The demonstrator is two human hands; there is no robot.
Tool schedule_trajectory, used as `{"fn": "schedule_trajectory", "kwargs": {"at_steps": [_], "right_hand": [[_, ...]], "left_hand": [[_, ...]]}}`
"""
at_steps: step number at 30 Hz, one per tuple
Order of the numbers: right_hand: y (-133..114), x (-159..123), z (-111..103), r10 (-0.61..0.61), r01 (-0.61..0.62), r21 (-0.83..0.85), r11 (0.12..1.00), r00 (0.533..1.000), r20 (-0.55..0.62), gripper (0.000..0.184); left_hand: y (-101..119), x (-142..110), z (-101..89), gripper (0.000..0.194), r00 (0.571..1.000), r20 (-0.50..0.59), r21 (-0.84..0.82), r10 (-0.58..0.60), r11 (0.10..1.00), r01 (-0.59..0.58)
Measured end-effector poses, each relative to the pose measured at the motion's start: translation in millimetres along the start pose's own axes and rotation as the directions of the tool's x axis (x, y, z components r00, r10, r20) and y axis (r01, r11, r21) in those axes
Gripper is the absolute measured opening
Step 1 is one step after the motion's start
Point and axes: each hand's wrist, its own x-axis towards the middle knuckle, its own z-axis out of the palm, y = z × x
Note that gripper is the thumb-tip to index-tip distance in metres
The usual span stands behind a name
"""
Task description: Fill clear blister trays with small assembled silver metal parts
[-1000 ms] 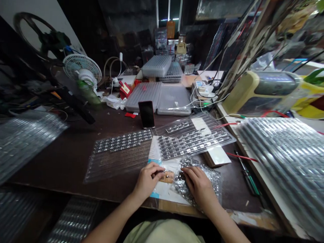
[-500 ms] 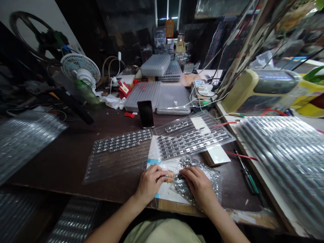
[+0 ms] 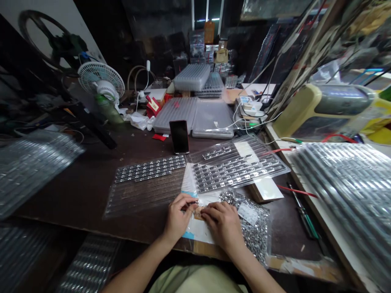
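My left hand [image 3: 179,217] is closed in a pinch beside a small tan block [image 3: 198,214]. Something small and dark shows at its fingertips, too small to name. Bent over the block's right side, my right hand [image 3: 223,224] has its fingertips together; what they hold is hidden. A clear plastic bag of small shiny metal parts [image 3: 255,234] lies just right of that hand. Beyond my hands, a clear ribbed tray [image 3: 262,148] carries rows of metal parts [image 3: 222,175]. Another ribbed tray [image 3: 137,199] on the left has similar rows at its far side.
A phone [image 3: 179,137] stands upright behind the trays. A green-handled screwdriver [image 3: 308,221] lies right of the bag. Stacked ribbed trays [image 3: 351,183] fill the right side, others [image 3: 33,171] the left. A white fan [image 3: 102,81] and a cream machine [image 3: 305,110] stand farther back.
My right hand has moved left from the bag of metal parts to the tan block. The left hand stays by the block, its fingers slightly raised. The view has shifted slightly.
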Motion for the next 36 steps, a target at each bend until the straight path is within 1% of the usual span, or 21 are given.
{"fn": "schedule_trajectory", "kwargs": {"at_steps": [3,5,7,9,11,12,14,17,20,22,24,26,29,32,36], "right_hand": [[0.5,-1.0,1.2,0.002,-0.001,-0.038,0.999,1.000,0.029,0.013],[5.2,-2.6,-2.0,-0.025,0.029,-0.089,0.996,0.998,0.049,0.018],[15.2,-5.4,-9.5,-0.102,0.116,-0.163,0.980,0.991,0.089,0.029],[28.9,-9.5,-20.9,-0.205,0.243,-0.248,0.938,0.964,0.169,0.041],[42.3,-14.6,-33.0,-0.269,0.337,-0.294,0.894,0.930,0.248,0.044],[47.7,-17.1,-38.1,-0.285,0.364,-0.307,0.879,0.919,0.274,0.045],[54.2,-20.9,-45.1,-0.292,0.379,-0.322,0.868,0.912,0.288,0.044],[54.8,-22.0,-46.9,-0.286,0.352,-0.319,0.880,0.929,0.235,0.035],[50.4,-18.7,-42.6,-0.262,0.302,-0.280,0.911,0.950,0.171,0.025],[48.0,-16.1,-38.6,-0.236,0.266,-0.252,0.930,0.961,0.143,0.021],[47.0,-14.1,-34.6,-0.230,0.246,-0.220,0.944,0.969,0.094,0.018],[46.9,-13.1,-31.4,-0.232,0.231,-0.186,0.955,0.973,0.017,0.017],[46.7,-12.9,-29.5,-0.211,0.199,-0.146,0.969,0.975,-0.067,0.015],[46.2,-13.6,-30.4,-0.190,0.180,-0.115,0.977,0.978,-0.082,0.013],[46.4,-15.0,-31.8,-0.167,0.161,-0.081,0.984,0.983,-0.073,0.014]], "left_hand": [[0.6,0.6,0.9,0.013,1.000,0.008,-0.010,-0.015,1.000,0.015],[0.9,0.8,1.0,0.013,1.000,0.011,-0.015,-0.023,1.000,0.023],[1.2,0.8,0.8,0.013,1.000,0.010,-0.018,-0.030,0.999,0.030],[1.4,0.7,0.9,0.014,0.999,0.009,-0.021,-0.041,0.999,0.041],[1.6,0.3,1.5,0.014,0.998,0.014,-0.026,-0.054,0.998,0.054],[1.6,0.2,2.0,0.014,0.998,0.017,-0.028,-0.061,0.998,0.061],[1.1,0.0,2.8,0.014,0.997,0.024,-0.032,-0.074,0.997,0.075],[-0.1,1.3,2.8,0.014,0.995,0.038,-0.042,-0.096,0.994,0.098],[0.4,5.4,1.8,0.013,0.992,0.043,-0.045,-0.116,0.992,0.118],[3.2,8.1,2.2,0.013,0.993,0.044,-0.026,-0.109,0.994,0.110],[8.0,9.1,4.7,0.012,0.996,0.066,0.010,-0.064,0.998,0.064],[13.4,7.8,9.1,0.012,0.993,0.116,0.063,0.009,0.998,-0.016],[19.0,3.1,17.0,0.013,0.975,0.198,0.145,0.105,0.980,-0.135],[19.2,-1.1,22.4,0.013,0.961,0.237,0.196,0.143,0.962,-0.192],[15.7,-2.1,23.5,0.013,0.952,0.266,0.221,0.149,0.952,-0.211]]}}
